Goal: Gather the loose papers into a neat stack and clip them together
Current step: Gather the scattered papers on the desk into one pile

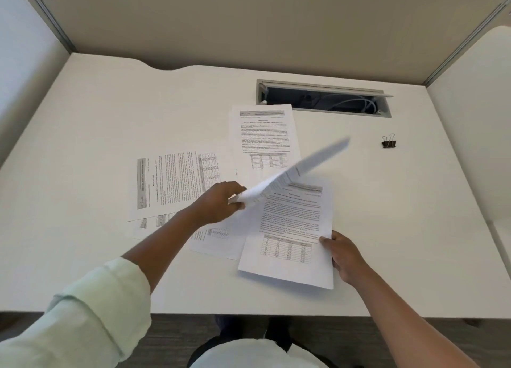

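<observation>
Printed sheets lie scattered on a white desk [96, 124]. My left hand [218, 201] grips the near edge of one sheet [301, 168], which is lifted off the desk, tilted and blurred. Under it lies a small stack of papers [290, 246], and my right hand [343, 254] holds that stack by its right edge. A sideways sheet [171, 182] rests at the left with other sheets partly under it and my arm. An upright sheet [262, 138] lies further back. A black binder clip [389, 142] sits alone at the right.
An open cable slot [323, 102] with wires inside is sunk into the desk behind the papers. Beige partition walls close the desk at the back and both sides. The desk's front edge runs just below my forearms.
</observation>
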`<state>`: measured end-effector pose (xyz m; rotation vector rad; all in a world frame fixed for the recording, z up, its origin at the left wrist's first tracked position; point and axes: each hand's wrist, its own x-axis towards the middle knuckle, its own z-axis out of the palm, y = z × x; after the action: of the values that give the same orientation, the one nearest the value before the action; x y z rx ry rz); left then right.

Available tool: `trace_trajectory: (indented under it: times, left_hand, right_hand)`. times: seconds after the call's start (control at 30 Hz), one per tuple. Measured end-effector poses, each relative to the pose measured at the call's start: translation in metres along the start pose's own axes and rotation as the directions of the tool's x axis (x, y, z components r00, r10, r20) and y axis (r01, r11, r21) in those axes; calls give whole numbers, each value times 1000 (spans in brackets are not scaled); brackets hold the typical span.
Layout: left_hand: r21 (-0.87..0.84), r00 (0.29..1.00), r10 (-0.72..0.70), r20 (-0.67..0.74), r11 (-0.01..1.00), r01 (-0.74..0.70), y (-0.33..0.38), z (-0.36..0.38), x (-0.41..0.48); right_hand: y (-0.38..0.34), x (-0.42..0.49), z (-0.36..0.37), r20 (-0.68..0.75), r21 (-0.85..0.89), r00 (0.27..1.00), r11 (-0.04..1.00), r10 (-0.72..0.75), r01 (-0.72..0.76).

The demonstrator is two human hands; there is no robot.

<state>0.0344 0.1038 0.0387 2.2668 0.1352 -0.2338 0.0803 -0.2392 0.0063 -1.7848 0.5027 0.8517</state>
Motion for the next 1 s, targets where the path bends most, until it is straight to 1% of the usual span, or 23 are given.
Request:
trace_trajectory:
  times: [0.1, 0.2, 0.33, 0.43, 0.53, 0.6, 0.67, 0.8, 0.87, 0.9, 0.97, 1.0]
  left_hand:
    - [179, 989, 145, 19, 973, -146, -12, 1, 3]
    - [346, 970, 241, 21, 909, -233, -18, -1, 4]
    - [437, 948, 319, 1, 852, -287, -27, -4, 6]
    - [440, 955, 295, -15, 860, -259, -29, -5, 7]
    - [370, 982, 187, -25, 915, -164, -33, -3, 5]
    - [314, 994, 106, -1, 944, -100, -38, -1, 0]
    - [247, 999, 37, 25, 968, -42, -38, 4, -5]
    - [154, 998, -4, 67, 988, -7, -39, 13, -16]
    - [31, 999, -34, 7, 999, 33, -32, 17, -17]
    - [-51, 995, -83, -47, 995, 80, -25, 18, -16]
    - [-203, 958, -252, -138, 954, 222, -9, 21, -4]
    - [-287, 925, -348, -152, 911, 296, -2, 22, 5]
  right_hand:
    - [-2, -1, 1, 49, 99, 999, 995, 15, -20]
    - [-3, -6, 1, 77, 202, 996, 978, 37, -52]
    - [-2, -11, 0, 144, 221, 989, 974, 21, -53]
    - [2, -12, -2, 132, 268, 991, 962, 18, -53]
    - [9, -9, -2, 115, 286, 993, 957, 16, -49]
    - [15, -5, -2, 80, 301, 996, 952, 33, -56]
    - [17, -4, -2, 83, 306, 996, 951, 27, -51]
    - [17, -7, 1, 106, 323, 994, 946, -8, -27]
    - [17, -7, 2, 97, 327, 995, 945, -15, -18]
    - [17, -7, 3, 92, 329, 996, 944, -14, -17]
    - [16, -8, 5, 91, 332, 996, 943, -13, -18]
    - [15, -9, 6, 95, 332, 995, 943, -15, -18]
